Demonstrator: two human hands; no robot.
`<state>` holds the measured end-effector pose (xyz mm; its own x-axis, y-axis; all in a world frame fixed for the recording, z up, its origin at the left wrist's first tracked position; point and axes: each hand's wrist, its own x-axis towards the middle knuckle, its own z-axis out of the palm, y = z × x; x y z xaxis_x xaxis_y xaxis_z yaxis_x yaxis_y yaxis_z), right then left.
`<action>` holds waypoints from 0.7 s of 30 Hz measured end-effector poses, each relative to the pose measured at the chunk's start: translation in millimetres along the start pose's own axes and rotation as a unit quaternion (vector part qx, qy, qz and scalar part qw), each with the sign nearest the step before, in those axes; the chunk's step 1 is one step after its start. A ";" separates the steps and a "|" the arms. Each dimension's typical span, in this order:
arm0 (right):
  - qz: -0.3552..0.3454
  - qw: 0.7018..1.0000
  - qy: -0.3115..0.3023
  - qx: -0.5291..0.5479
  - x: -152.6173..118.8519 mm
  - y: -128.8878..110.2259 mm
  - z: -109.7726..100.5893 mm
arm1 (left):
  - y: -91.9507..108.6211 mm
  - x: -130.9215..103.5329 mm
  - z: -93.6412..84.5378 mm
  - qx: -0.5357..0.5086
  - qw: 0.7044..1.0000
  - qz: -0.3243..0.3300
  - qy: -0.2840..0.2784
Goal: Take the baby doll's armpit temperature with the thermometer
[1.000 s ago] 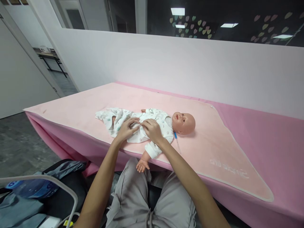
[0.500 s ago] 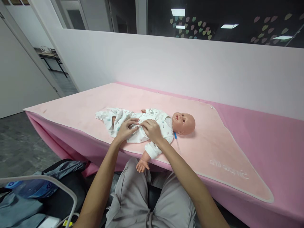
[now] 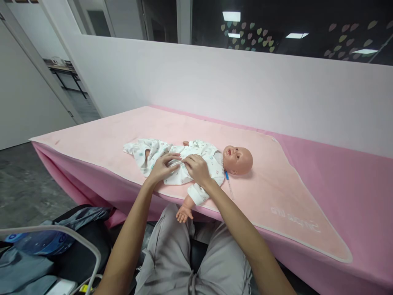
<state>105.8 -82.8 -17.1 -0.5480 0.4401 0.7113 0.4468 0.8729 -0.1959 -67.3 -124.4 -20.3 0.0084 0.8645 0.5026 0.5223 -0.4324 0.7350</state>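
A baby doll (image 3: 238, 159) lies on its back, its head to the right, dressed in a white patterned baby outfit (image 3: 179, 177). Over the doll's belly, my left hand (image 3: 164, 166) has its thumb and fingers closed on the front of the outfit. My right hand (image 3: 197, 168) pinches the same cloth just beside it, fingertips nearly meeting those of the left. Exactly what lies between the fingertips is too small to tell. One doll arm (image 3: 184, 211) hangs over the near table edge. Beside the doll's neck lies a thin clear stick-like item with a blue end (image 3: 227, 176), perhaps a thermometer.
Under the doll, a pale pink mat (image 3: 276, 184) covers much of a table with a darker pink cloth (image 3: 346, 192). A white wall (image 3: 215, 82) rises behind. At lower left, a chair (image 3: 82, 237) holds clothing and a large water bottle (image 3: 43, 242), near a pale curved tube (image 3: 89, 246).
Both hands stay at the same spot on the outfit, with hardly any finger movement. The view has shifted very slightly; the doll has not moved.
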 end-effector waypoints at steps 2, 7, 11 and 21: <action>-0.002 1.000 0.003 0.001 -0.1 0.3 0.6 | 1.1 0.3 0.9 0.023 1.000 0.002 0.004; 0.006 1.000 -0.012 -0.004 0.3 0.0 0.5 | 2.0 -0.1 2.3 0.035 0.999 0.017 0.011; 0.006 1.000 -0.018 -0.010 0.6 0.0 0.6 | 1.0 -0.4 2.5 0.029 0.999 0.027 0.010; 0.008 1.000 -0.025 -0.014 1.3 -0.9 -0.2 | -3.8 1.3 7.5 0.078 0.997 0.018 0.016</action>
<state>104.8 -83.0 -15.9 -0.5741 0.4650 0.6739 0.4760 0.8592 -0.1875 -62.9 -119.7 -25.8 0.0025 0.8395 0.5434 0.6480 -0.4153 0.6385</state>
